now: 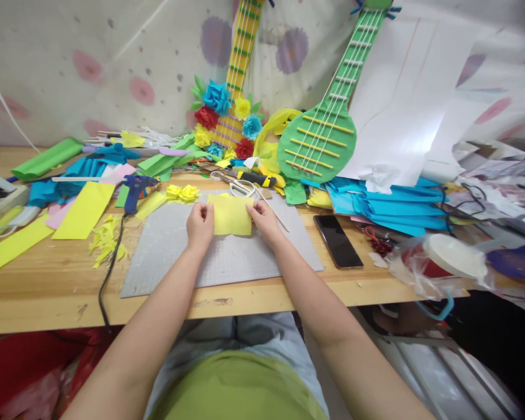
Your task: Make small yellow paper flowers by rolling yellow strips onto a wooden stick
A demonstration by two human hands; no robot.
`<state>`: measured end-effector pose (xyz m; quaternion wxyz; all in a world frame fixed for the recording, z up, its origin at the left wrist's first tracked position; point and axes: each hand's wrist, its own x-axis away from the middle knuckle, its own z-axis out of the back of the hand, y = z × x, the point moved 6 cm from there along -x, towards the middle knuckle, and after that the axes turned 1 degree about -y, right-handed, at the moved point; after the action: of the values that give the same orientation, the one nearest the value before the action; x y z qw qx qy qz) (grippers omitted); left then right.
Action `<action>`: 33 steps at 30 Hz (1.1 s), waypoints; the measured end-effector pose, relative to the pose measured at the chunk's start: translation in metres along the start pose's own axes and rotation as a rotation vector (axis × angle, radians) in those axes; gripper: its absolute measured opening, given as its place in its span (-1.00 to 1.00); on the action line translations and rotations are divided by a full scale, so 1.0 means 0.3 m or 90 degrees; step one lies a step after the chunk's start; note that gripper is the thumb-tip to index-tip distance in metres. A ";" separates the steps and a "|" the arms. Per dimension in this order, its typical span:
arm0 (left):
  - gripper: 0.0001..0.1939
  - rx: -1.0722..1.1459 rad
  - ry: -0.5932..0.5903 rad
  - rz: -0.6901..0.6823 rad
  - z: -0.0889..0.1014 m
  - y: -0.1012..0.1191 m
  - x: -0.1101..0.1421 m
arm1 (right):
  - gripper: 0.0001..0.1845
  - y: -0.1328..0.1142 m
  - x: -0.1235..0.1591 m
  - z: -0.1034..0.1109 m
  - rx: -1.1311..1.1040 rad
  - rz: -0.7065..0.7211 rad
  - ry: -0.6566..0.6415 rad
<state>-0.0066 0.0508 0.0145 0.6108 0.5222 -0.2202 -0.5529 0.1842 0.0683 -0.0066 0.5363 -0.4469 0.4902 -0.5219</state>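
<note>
A rectangular piece of yellow crepe paper [231, 216] is stretched between my hands above the grey cutting mat [166, 256]. My left hand [200, 224] pinches its left edge, fingers closed. Its right upper corner is pinched by my right hand [263, 220]. Just behind the paper lie scissors [244, 188] with pale handles and a thin stick [273, 210]. Yellow paper flowers [182, 193] rest at the mat's back left edge, close to my left hand.
A blue glue gun [133, 191] with a black cord stands left of the mat, among yellow paper strips [85, 210] and scraps [108, 239]. To the right lie a phone [338, 241] and a bagged cup [441, 259]. Behind lean a green paper instrument [319, 143] and a yellow one [240, 64].
</note>
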 end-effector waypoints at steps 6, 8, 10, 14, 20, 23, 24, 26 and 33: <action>-0.74 0.095 -0.047 -0.046 -0.042 0.061 0.042 | -0.66 -0.002 0.006 -0.022 -0.018 -0.007 -0.006; -0.75 0.166 -0.083 -0.026 -0.068 0.063 0.048 | -0.69 0.009 -0.001 -0.019 -0.002 -0.013 0.000; -0.76 0.225 -0.079 0.006 -0.073 0.051 0.044 | -0.72 0.021 -0.012 0.004 0.027 -0.016 0.039; -0.76 0.239 -0.033 0.075 -0.052 0.001 0.024 | -0.77 0.039 -0.033 0.062 0.040 -0.018 0.110; -0.74 0.102 -0.103 0.031 -0.061 -0.011 0.017 | -0.80 0.038 -0.034 0.111 0.155 -0.026 0.163; -0.74 0.064 -0.128 0.008 -0.062 -0.007 0.020 | -0.81 0.026 -0.029 0.122 0.212 -0.025 0.170; -0.74 0.056 -0.136 0.004 -0.061 -0.007 0.022 | -0.80 0.020 -0.027 0.124 0.220 -0.020 0.171; -0.75 0.046 -0.151 0.005 -0.057 -0.006 0.028 | -0.80 0.010 -0.023 0.128 0.222 -0.010 0.168; -0.75 -0.148 -0.141 -0.097 0.024 0.023 -0.016 | -0.74 -0.068 0.020 0.122 0.254 0.139 0.168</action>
<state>-0.0109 0.0512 0.0247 0.5956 0.3988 -0.1805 -0.6735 0.2180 0.0599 0.0178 0.5985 -0.2048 0.4886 -0.6010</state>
